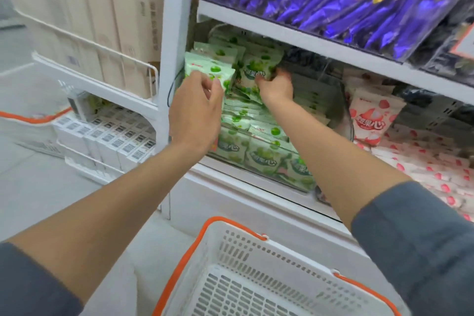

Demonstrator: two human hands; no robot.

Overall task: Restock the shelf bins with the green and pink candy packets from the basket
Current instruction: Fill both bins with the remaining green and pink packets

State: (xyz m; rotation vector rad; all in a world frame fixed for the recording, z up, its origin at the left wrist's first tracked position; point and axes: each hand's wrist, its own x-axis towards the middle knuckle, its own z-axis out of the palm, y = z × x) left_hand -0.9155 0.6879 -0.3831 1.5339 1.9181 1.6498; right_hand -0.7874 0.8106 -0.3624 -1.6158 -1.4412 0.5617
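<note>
My left hand (pixel 196 110) is pinching a flat stack of green packets (pixel 205 67), long axis running left to right, high at the left of the bin (pixel 272 161). My right hand (pixel 277 88) is clamping an upright packet (pixel 257 70), label facing me. I'm judging the heap tall: a nudge could be spilling packets over the near wall.

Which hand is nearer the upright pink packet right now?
Right. The right hand grips the central green packet, left of the upright pink packet. The left hand is farther left, holding the left green packet beside the white shelf post.
</note>
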